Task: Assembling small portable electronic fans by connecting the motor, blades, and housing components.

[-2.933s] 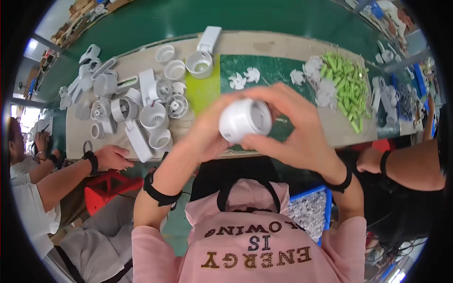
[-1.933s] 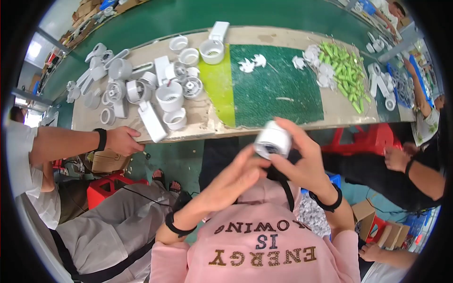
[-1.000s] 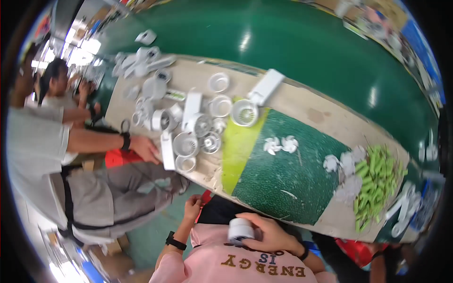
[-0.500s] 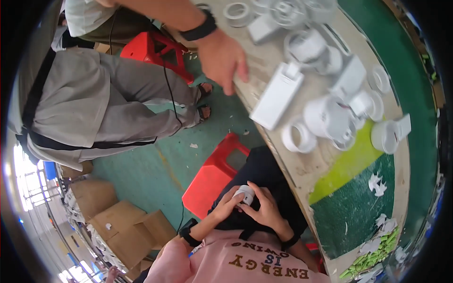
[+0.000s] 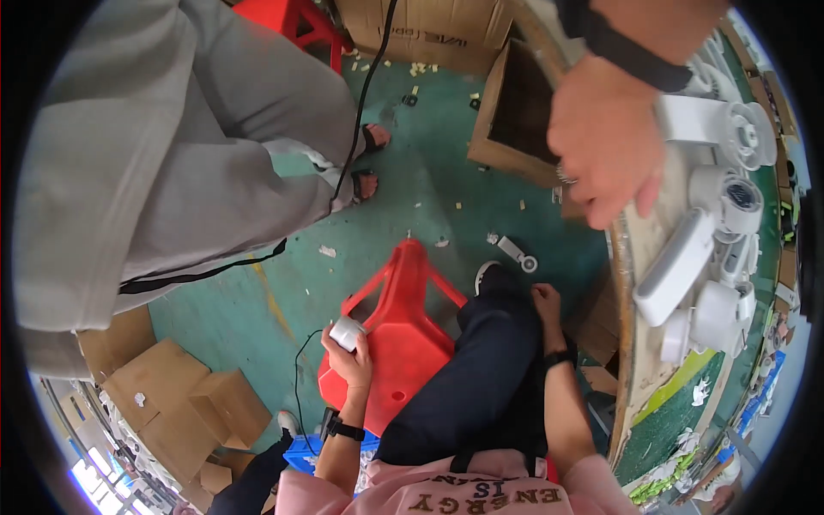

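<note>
My left hand (image 5: 350, 360) holds a short white cylindrical part (image 5: 347, 333) above the red stool, with the thumb and fingers around its sides. Beyond my right knee, my right hand (image 5: 547, 305) hangs low beside the table edge, its fingers curled in. Whether anything sits inside those fingers is hidden. On the floor near my shoe lies a white part with a long handle and a ring-shaped end (image 5: 518, 255), apart from both hands.
The red stool (image 5: 390, 369) stands left of my leg. A co-worker's hand (image 5: 605, 142) hangs over the table edge at upper right. White housings (image 5: 678, 266) crowd the table (image 5: 631, 378). Cardboard boxes (image 5: 167, 395) lie at lower left. A person in grey trousers (image 5: 232, 172) stands at left.
My hands have come apart: the left carried the white cylindrical part leftward, while the right let go of it and moved out past my knee. The view has shifted, showing more floor.
</note>
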Motion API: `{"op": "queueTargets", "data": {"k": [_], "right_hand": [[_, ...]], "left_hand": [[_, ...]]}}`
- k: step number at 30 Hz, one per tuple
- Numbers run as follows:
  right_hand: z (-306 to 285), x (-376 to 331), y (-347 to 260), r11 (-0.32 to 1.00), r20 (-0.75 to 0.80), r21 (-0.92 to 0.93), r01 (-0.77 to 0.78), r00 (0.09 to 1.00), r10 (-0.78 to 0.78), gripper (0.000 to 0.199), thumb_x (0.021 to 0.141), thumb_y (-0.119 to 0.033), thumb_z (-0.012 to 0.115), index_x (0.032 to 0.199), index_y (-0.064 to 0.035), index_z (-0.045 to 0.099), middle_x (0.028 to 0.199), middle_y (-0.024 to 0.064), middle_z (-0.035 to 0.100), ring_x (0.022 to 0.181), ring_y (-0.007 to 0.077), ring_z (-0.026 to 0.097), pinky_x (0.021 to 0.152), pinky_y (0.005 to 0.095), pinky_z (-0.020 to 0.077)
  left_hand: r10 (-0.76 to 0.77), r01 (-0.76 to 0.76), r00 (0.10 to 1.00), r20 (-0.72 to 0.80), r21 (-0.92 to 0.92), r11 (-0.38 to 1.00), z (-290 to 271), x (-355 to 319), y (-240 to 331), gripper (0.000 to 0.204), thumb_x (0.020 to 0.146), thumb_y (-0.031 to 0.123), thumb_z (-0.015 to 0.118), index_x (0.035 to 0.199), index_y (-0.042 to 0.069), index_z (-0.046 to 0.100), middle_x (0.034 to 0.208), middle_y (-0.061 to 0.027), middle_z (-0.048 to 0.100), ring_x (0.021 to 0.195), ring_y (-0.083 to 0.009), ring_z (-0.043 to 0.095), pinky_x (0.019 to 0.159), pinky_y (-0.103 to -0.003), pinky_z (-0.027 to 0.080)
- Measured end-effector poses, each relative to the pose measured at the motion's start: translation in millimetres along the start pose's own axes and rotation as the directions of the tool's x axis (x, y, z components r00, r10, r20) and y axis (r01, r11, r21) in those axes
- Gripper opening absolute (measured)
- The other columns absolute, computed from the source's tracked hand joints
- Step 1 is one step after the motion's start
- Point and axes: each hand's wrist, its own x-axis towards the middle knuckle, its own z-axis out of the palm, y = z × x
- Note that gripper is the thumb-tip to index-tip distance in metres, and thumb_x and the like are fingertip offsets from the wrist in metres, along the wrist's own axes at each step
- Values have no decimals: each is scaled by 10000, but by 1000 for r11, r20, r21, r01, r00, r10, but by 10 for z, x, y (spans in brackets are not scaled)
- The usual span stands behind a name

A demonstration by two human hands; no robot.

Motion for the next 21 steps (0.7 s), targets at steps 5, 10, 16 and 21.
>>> {"op": "queueTargets", "data": {"k": [5,10,16,21], "right_hand": [[649,-136,322,852,127,-408,-328,904,409,162,720,-138,559,757,-1,638,704,185,638,699,344,635,648,388,486],[952,152,1200,797,30,-559,-229,955,296,166,709,-132,562,790,-17,651,788,185,651,778,320,640,719,409,484],[1532,1365,806,856,230,-273,-440,834,502,126,705,-136,614,773,-35,648,755,118,665,739,256,646,670,358,499],[1686,2006,1037,763,259,-627,158,966,13,227,679,-113,635,903,-82,633,769,127,660,737,280,638,677,377,496]], "left_hand": [[-33,25,998,-53,-137,990,-80,-91,-168,553,765,226,655,1197,4,389,970,-183,552,801,-271,585,706,-354,475],[1,-12,999,-49,-232,973,-37,-108,-44,658,789,316,654,1237,-23,311,968,-138,525,794,-196,544,687,-311,466],[11,0,997,76,-144,990,-182,-99,-81,695,825,430,591,1266,-18,294,1075,-135,419,894,-206,467,784,-329,403],[-45,77,984,174,-185,980,-90,-92,-60,816,780,525,617,1272,-35,285,1105,-153,423,936,-215,464,812,-338,389]]}}
